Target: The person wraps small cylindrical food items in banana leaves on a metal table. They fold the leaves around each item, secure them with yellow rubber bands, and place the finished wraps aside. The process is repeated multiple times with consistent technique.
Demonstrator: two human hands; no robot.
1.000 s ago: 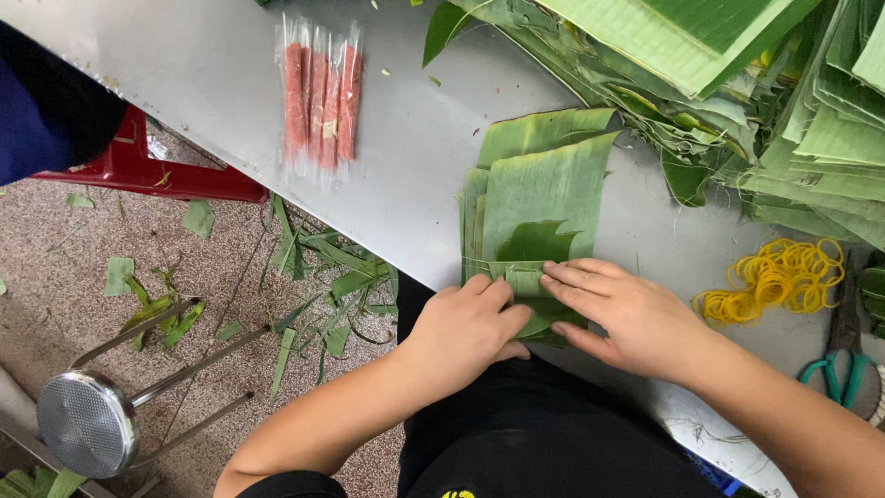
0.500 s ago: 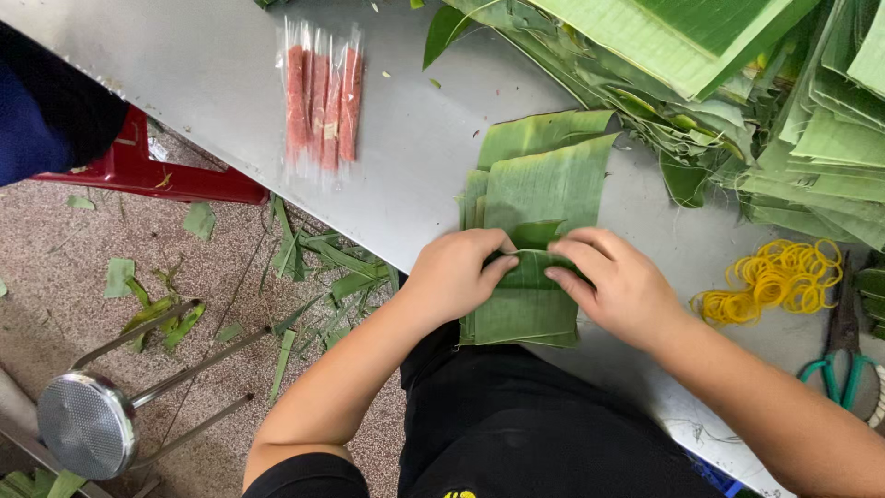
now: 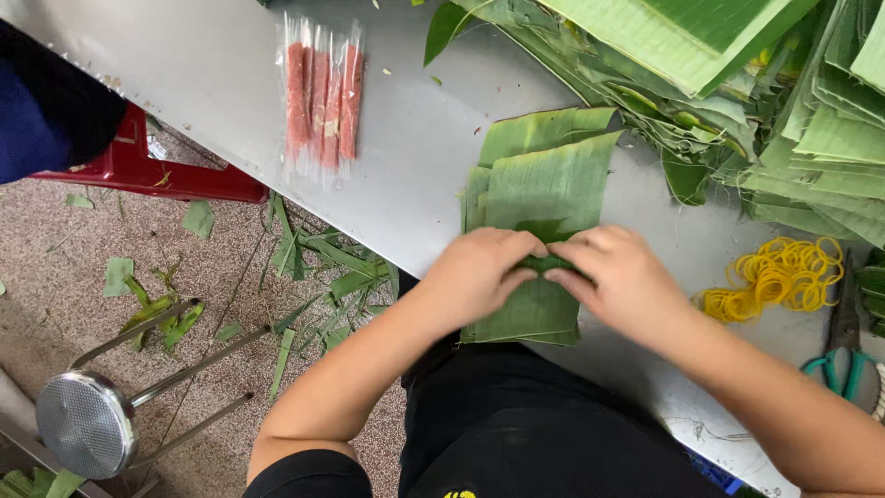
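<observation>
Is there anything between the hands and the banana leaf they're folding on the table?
Nothing visible. The left hand and right hand both rest directly on the folded banana leaf. The sausage packet and yellow rubber bands lie off to the sides.

The flat rectangular banana-leaf pieces (image 3: 544, 194) are mid green with fine parallel ribbing, darker where they overlap. The big stack of cut leaves (image 3: 737, 74) runs from pale to deep green. The smooth metal tabletop (image 3: 221, 65) is dull grey. The clear-wrapped sausage sticks (image 3: 321, 101) are pinkish red. The loose pile of rubber bands (image 3: 779, 277) is bright yellow. The scissors' handles (image 3: 834, 369) are teal. The plastic stool (image 3: 147, 171) is red, and the speckled floor (image 3: 55, 277) is brownish pink.
</observation>
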